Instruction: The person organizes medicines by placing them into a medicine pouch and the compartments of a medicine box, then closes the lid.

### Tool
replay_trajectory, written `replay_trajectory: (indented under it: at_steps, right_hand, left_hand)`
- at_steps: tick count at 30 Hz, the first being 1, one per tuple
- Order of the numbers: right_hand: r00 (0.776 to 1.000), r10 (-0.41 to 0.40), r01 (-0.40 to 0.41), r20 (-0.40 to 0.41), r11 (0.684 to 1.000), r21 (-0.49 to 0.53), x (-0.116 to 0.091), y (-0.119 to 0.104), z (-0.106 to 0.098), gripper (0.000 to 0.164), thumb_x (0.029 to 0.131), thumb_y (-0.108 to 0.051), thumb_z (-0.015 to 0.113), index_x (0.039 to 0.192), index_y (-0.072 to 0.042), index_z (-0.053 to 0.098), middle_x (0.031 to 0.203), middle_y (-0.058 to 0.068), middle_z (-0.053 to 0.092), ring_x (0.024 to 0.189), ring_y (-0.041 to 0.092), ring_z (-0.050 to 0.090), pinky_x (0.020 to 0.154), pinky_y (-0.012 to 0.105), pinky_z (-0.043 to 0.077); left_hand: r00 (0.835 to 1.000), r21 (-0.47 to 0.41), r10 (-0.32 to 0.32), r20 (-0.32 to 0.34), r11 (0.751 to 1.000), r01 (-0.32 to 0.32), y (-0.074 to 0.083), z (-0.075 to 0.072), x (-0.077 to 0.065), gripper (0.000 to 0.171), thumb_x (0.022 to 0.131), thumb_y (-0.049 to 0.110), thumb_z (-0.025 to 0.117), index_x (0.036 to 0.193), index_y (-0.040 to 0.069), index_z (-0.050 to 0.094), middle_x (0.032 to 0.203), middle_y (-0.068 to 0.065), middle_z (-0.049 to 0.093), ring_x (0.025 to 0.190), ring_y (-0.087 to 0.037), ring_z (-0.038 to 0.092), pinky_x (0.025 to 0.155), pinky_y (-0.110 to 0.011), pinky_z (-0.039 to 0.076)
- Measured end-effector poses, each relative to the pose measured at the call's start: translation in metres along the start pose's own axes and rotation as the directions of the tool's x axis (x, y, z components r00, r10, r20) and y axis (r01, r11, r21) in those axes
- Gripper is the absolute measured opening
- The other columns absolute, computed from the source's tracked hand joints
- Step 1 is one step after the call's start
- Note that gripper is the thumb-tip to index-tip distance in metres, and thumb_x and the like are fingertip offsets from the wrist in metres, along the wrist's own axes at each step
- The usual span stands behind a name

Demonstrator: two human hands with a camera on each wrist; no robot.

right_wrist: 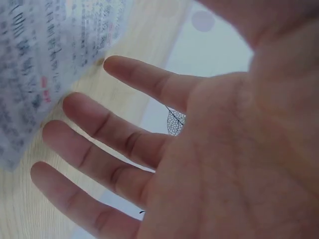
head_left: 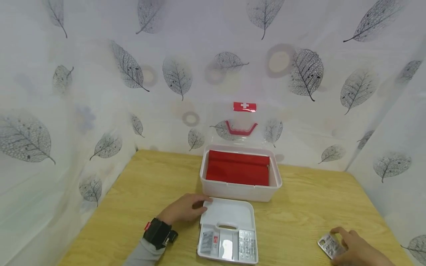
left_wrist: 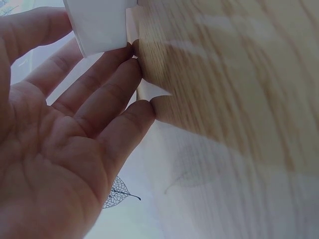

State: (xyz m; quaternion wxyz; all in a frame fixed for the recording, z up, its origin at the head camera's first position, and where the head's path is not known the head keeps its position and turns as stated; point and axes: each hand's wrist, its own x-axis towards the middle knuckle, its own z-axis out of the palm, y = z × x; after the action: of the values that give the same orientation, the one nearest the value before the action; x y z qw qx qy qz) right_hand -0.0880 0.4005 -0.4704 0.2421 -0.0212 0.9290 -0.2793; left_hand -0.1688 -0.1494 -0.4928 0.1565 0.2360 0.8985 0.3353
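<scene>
At the upper left corner of an open white plastic case [head_left: 229, 212], my left hand [head_left: 186, 208] grips the edge with thumb and index finger. In the left wrist view the corner of the case [left_wrist: 102, 25] sits by the thumb, and other fingertips touch the wooden surface. Far to the right, my right hand [head_left: 357, 249] holds a silver pill blister pack [head_left: 329, 245] by its edges between thumb and index finger. Its printed side [right_wrist: 45, 59] shows in the right wrist view beside extended fingers; the thumb's tip is out of that view.
Behind the case stands a white first-aid box [head_left: 237, 190] with its clear lid raised, a red handle [head_left: 241, 131] and a red cloth [head_left: 237, 168] inside. In the case's compartments lie another blister pack [head_left: 246, 245] and small packets [head_left: 207, 242]. Leaf-patterned sheeting [head_left: 213, 81] surrounds the table [head_left: 159, 177].
</scene>
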Motion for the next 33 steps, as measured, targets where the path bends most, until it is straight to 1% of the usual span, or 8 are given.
replay_trajectory:
  at_steps: [7, 11, 17, 21, 24, 26, 30, 33]
  right_hand:
    - [0.995, -0.007, -0.004, -0.103, 0.994, -0.112, 0.008, -0.010, 0.008, 0.072, 0.060, -0.002, 0.074, 0.126, 0.008, 0.045, 0.092, 0.010, 0.054, 0.075, 0.021, 0.051, 0.060, 0.030, 0.046]
    - [0.993, -0.046, 0.027, -0.109, 0.985, -0.173, 0.012, -0.025, 0.007, 0.076, 0.064, -0.009, 0.076, 0.130, 0.012, 0.045, 0.095, 0.009, 0.058, 0.078, 0.021, 0.050, 0.065, 0.031, 0.044]
    - [0.990, -0.142, 0.141, -0.002, 0.989, -0.052, 0.006, -0.081, 0.009, 0.082, 0.076, -0.013, 0.078, 0.144, 0.014, 0.041, 0.113, 0.018, 0.053, 0.087, 0.023, 0.047, 0.066, 0.026, 0.043]
    - [0.971, -0.233, 0.235, 0.049, 0.971, -0.039, -0.002, -0.131, 0.015, 0.084, 0.074, -0.013, 0.080, 0.148, 0.003, 0.046, 0.110, 0.010, 0.046, 0.093, 0.024, 0.047, 0.066, 0.021, 0.045]
    - [0.943, -0.332, 0.334, 0.033, 0.937, -0.099, -0.003, -0.165, 0.025, 0.082, 0.071, -0.013, 0.081, 0.147, -0.004, 0.051, 0.110, 0.004, 0.049, 0.095, 0.019, 0.050, 0.068, 0.021, 0.047]
    - [0.909, -0.416, 0.411, 0.000, 0.899, -0.151, 0.001, -0.184, 0.034, 0.077, 0.072, -0.014, 0.081, 0.144, -0.007, 0.054, 0.112, 0.001, 0.053, 0.095, 0.016, 0.052, 0.071, 0.023, 0.050]
    - [0.837, -0.542, 0.515, -0.078, 0.827, -0.224, 0.017, -0.214, 0.054, 0.073, 0.078, -0.014, 0.080, 0.146, -0.014, 0.054, 0.132, 0.003, 0.059, 0.107, 0.014, 0.057, 0.090, 0.038, 0.056]
    - [0.804, -0.585, 0.544, -0.108, 0.796, -0.267, 0.036, -0.231, 0.069, 0.071, 0.080, -0.015, 0.082, 0.145, -0.018, 0.054, 0.141, 0.002, 0.056, 0.113, 0.015, 0.056, 0.100, 0.046, 0.054]
  left_hand:
    - [1.000, -0.010, -0.020, -0.001, 1.000, 0.020, 0.001, -0.002, -0.001, 0.035, 0.099, 0.031, 0.065, 0.134, 0.030, 0.066, 0.134, 0.011, 0.064, 0.126, -0.015, 0.058, 0.107, -0.045, 0.049]
    - [1.000, -0.027, -0.021, 0.004, 0.999, 0.021, 0.002, -0.002, -0.001, 0.035, 0.099, 0.031, 0.065, 0.134, 0.029, 0.066, 0.134, 0.011, 0.064, 0.127, -0.015, 0.058, 0.108, -0.046, 0.048]
    - [1.000, -0.036, -0.009, 0.007, 0.999, 0.009, 0.001, -0.001, -0.002, 0.034, 0.099, 0.030, 0.066, 0.133, 0.029, 0.067, 0.133, 0.010, 0.065, 0.126, -0.015, 0.058, 0.108, -0.046, 0.048]
    - [1.000, -0.041, -0.010, 0.001, 0.999, 0.010, -0.001, -0.001, -0.002, 0.034, 0.099, 0.030, 0.065, 0.132, 0.031, 0.067, 0.132, 0.012, 0.065, 0.126, -0.015, 0.058, 0.107, -0.045, 0.049]
    - [1.000, -0.038, -0.016, 0.000, 0.999, 0.016, -0.001, -0.002, -0.003, 0.034, 0.099, 0.031, 0.065, 0.132, 0.032, 0.066, 0.133, 0.012, 0.064, 0.127, -0.015, 0.058, 0.107, -0.046, 0.048]
    - [1.000, -0.036, -0.018, 0.002, 0.999, 0.018, -0.001, -0.002, -0.003, 0.034, 0.099, 0.031, 0.065, 0.132, 0.032, 0.066, 0.133, 0.012, 0.064, 0.128, -0.015, 0.058, 0.108, -0.046, 0.048]
    - [1.000, -0.028, -0.018, 0.001, 0.999, 0.018, -0.001, 0.000, -0.003, 0.033, 0.099, 0.031, 0.065, 0.132, 0.033, 0.066, 0.134, 0.013, 0.064, 0.129, -0.014, 0.057, 0.109, -0.045, 0.047]
    - [1.000, -0.024, -0.012, -0.002, 1.000, 0.012, -0.002, 0.001, -0.003, 0.033, 0.100, 0.031, 0.064, 0.133, 0.032, 0.066, 0.134, 0.013, 0.063, 0.129, -0.014, 0.056, 0.110, -0.045, 0.047]
